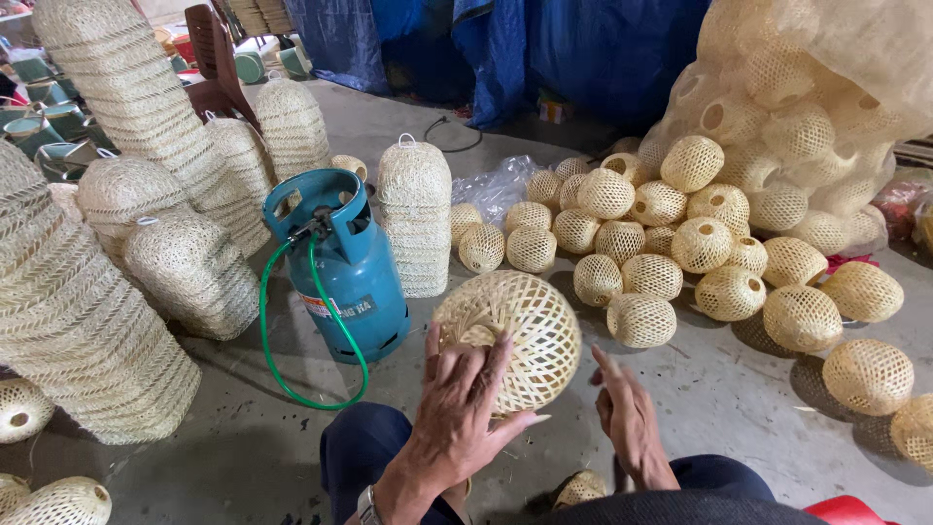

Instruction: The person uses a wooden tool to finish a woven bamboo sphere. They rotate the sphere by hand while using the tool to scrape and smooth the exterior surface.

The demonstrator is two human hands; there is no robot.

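My left hand (457,403) presses its spread fingers against the near side of a round woven bamboo ball (520,326), gripping it just above my knees. My right hand (630,418) hovers to the right of the ball, fingers loosely apart and pointing up, holding nothing. A wristwatch shows on my left wrist. The ball has an open lattice weave and a dense woven patch at its upper left.
A teal gas cylinder (345,262) with a green hose (277,360) stands left of the ball. Several woven balls (641,248) lie heaped on the concrete floor to the right. Tall stacks of woven shades (68,311) fill the left. A blue tarp (544,49) hangs behind.
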